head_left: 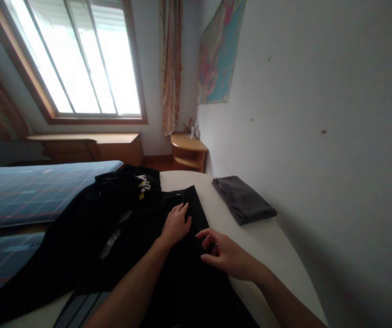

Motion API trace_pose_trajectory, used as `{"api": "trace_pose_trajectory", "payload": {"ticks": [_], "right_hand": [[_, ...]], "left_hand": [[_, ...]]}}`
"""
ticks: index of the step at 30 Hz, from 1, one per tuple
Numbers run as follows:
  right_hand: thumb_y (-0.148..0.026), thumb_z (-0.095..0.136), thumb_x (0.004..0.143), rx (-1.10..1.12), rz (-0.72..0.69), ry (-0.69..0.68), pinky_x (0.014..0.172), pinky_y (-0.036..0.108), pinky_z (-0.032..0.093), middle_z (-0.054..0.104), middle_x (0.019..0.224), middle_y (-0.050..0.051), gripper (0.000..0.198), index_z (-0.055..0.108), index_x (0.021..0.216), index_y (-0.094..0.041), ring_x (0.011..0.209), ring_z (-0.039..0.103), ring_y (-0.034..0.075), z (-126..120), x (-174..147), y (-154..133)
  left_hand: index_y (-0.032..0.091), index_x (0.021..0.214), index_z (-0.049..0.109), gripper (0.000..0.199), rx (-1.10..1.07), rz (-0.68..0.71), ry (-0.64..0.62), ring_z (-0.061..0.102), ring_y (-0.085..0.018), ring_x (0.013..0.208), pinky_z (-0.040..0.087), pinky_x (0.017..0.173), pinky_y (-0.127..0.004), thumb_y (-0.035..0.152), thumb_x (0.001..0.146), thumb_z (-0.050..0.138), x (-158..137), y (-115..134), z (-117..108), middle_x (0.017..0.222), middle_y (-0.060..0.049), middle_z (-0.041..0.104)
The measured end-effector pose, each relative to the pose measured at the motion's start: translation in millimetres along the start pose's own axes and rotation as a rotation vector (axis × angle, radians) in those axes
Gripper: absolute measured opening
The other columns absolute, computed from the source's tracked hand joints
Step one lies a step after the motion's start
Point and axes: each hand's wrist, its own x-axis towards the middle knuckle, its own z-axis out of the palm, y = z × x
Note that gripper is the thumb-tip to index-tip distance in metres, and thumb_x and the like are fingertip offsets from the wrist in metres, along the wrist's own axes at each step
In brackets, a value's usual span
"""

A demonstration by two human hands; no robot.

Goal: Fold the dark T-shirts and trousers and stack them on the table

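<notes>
Black trousers or a similar black garment (196, 282) lie spread over the white table, their far end showing a straight hem. My left hand (177, 223) rests on this cloth near that end, fingers stretched out and holding nothing. Close to the garment's right edge is my right hand (228, 255), its fingers curved and apart with a gap between thumb and forefinger. Whether its fingertips touch the cloth I cannot tell. To the left, more black clothing (114, 200) with a white and yellow print lies bunched up, and where it parts from the garment is hard to see.
A folded dark grey cloth (244, 198) lies at the right on the white round-edged table (278, 255). Blue checked mattresses (38, 193) stand left. A wall (336, 191) runs along the right. Behind are a small corner shelf (189, 143) and a window (86, 68).
</notes>
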Motion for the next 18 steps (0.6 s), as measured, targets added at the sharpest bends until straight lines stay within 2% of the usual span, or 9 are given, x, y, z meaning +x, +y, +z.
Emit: {"api": "trace_pose_trajectory", "payload": {"ticks": [5, 12, 15, 18], "right_hand": [[-0.025, 0.069, 0.079, 0.122, 0.147, -0.228, 0.04, 0.015, 0.043, 0.06, 0.085, -0.005, 0.06, 0.046, 0.134, -0.025, 0.047, 0.055, 0.005, 6, -3, -1], [-0.019, 0.069, 0.08, 0.289, 0.109, -0.353, 0.052, 0.018, 0.053, 0.063, 0.095, -0.003, 0.068, 0.042, 0.141, -0.028, 0.059, 0.063, 0.007, 15, -4, -5], [-0.017, 0.064, 0.083, 0.198, 0.041, -0.384, 0.057, 0.019, 0.052, 0.068, 0.101, 0.0, 0.057, 0.049, 0.137, -0.026, 0.063, 0.065, 0.007, 15, -4, -3], [-0.016, 0.068, 0.081, -0.026, -0.093, -0.293, 0.064, 0.02, 0.049, 0.071, 0.095, -0.001, 0.047, 0.06, 0.127, -0.024, 0.067, 0.064, 0.009, 13, -2, -3]], "left_hand": [[0.009, 0.14, 0.053, 0.053, 0.001, 0.009, 0.008, 0.047, -0.03, 0.135, 0.039, 0.112, -0.043, 0.024, 0.09, 0.051, 1, 0, -2, 0.143, -0.017, 0.055], [0.012, 0.137, 0.056, 0.051, -0.075, -0.042, 0.066, 0.051, -0.028, 0.133, 0.041, 0.113, -0.044, 0.02, 0.086, 0.054, 7, -13, 6, 0.138, -0.015, 0.06], [0.014, 0.139, 0.054, 0.053, -0.083, -0.024, 0.075, 0.051, -0.028, 0.133, 0.042, 0.113, -0.046, 0.019, 0.086, 0.054, 8, -17, 8, 0.139, -0.013, 0.059], [0.015, 0.141, 0.052, 0.055, -0.079, 0.004, 0.078, 0.049, -0.027, 0.134, 0.041, 0.114, -0.046, 0.016, 0.086, 0.053, 7, -18, 9, 0.141, -0.013, 0.058]]}}
